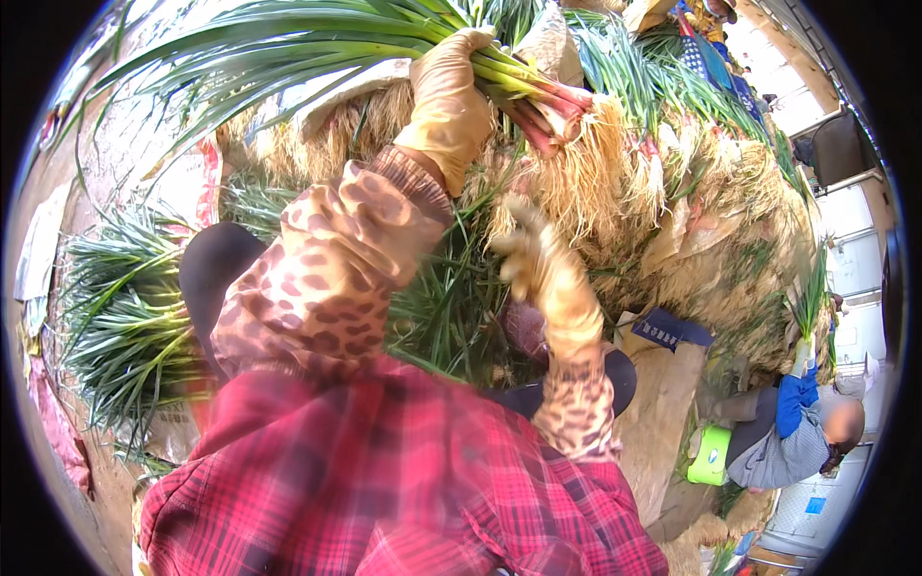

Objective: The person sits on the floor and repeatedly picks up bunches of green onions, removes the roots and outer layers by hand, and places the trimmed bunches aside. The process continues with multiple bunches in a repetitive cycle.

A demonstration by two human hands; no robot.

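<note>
My left hand [450,101], in a yellowish rubber glove, holds a bunch of green onions [533,86] around its stalks near the top of the view. The long green leaves fan out to the left, and the reddish bases with pale stringy roots hang to the right. Lower down, my right hand [547,266] wears a dirty glove and is blurred; its fingers are spread with nothing seen in them, just below the roots. Loose green leaves [454,317] lie between my arms. Large heaps of more rooted onions [691,165] stand beyond the bunch.
Bundled onions [137,324] lie on the ground at left, beside my knee. A wooden board [663,425] lies at lower right near a dark blue printed wrapper [670,329]. Farther right, a co-worker [785,432] holds onions near a lime-green stool [709,455].
</note>
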